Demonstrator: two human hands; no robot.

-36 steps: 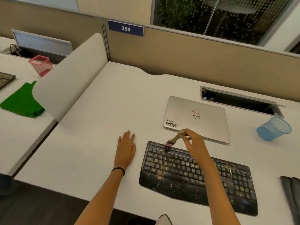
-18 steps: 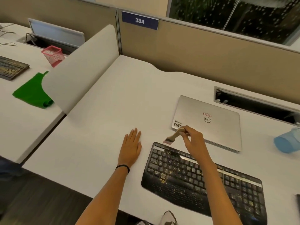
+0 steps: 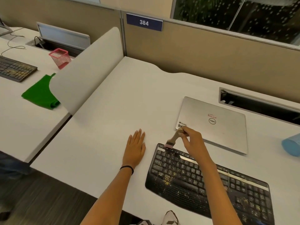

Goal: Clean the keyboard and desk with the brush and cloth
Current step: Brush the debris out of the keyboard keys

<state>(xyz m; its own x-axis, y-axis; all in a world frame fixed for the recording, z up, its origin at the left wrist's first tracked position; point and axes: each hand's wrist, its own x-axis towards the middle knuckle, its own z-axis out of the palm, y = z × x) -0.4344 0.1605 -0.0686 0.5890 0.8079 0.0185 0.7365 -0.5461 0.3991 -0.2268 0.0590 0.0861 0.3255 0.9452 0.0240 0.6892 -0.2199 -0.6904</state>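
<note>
A black keyboard (image 3: pixel 211 184) speckled with yellowish crumbs lies on the white desk (image 3: pixel 129 103) at the lower right. My right hand (image 3: pixel 193 142) grips the wooden handle of a small brush (image 3: pixel 172 139), whose pink-banded bristles touch the keyboard's top left corner. My left hand (image 3: pixel 135 147) rests flat on the desk just left of the keyboard, fingers straight. A green cloth (image 3: pixel 39 93) lies on the neighbouring desk to the left, beyond a low white divider.
A closed silver laptop (image 3: pixel 214 122) sits behind the keyboard. A blue cup (image 3: pixel 291 146) is at the right edge. A cable slot (image 3: pixel 259 104) opens at the back right. On the left desk stand a pink mesh holder (image 3: pixel 60 57) and another keyboard (image 3: pixel 14 69).
The brush lifted off the keys, then came back down at the keyboard's top left corner. The view shifted left. My left hand stayed flat on the desk.
</note>
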